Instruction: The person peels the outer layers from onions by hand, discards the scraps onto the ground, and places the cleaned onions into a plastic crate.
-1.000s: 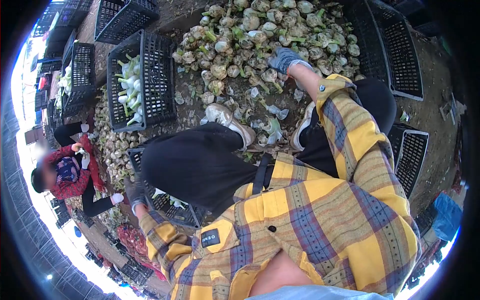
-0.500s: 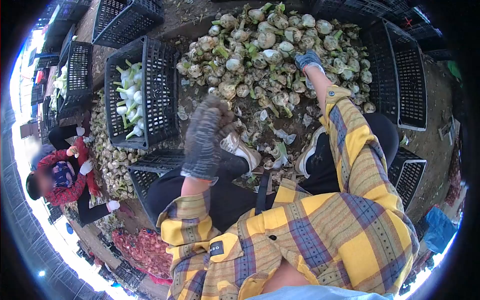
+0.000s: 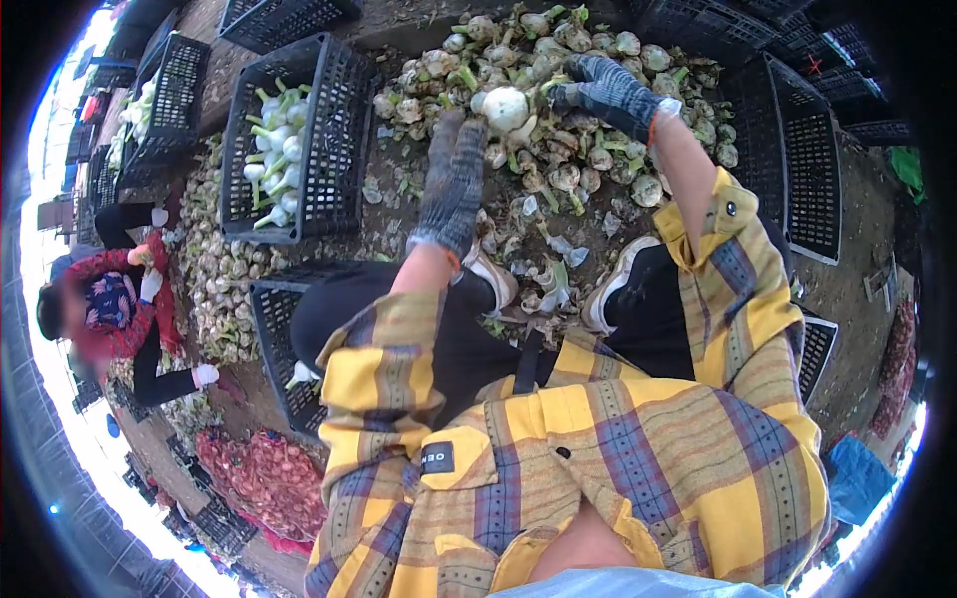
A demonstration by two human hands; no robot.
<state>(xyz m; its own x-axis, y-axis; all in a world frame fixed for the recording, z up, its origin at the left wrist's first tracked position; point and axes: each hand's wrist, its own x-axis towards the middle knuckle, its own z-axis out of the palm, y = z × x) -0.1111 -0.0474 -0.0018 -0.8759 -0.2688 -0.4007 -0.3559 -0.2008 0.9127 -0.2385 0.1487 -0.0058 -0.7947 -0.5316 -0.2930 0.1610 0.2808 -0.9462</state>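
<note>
A large pale garlic bulb (image 3: 504, 108) is held up over the heap of garlic (image 3: 568, 164), its stem end toward my right. My right hand (image 3: 610, 95), in a dark grey knit glove, grips it by the stem end. On the other side, my left hand (image 3: 454, 184) wears the same kind of glove. Its fingers are stretched out, with the tips right at the bulb's left side. Dirty, leafy bulbs with green stems make up the heap behind both hands.
At left stands a black plastic crate (image 3: 339, 149) holding white, trimmed garlic (image 3: 277, 149). Another crate (image 3: 284, 344) is beside my left leg, and more (image 3: 812, 169) stand at right. A co-worker (image 3: 115, 299) sits at far left near more garlic. Loose skins (image 3: 553, 289) litter the ground between my shoes.
My right hand has come back from the heap toward the middle, now with a garlic bulb. My left hand has moved forward and right to meet it. The view has shifted slightly.
</note>
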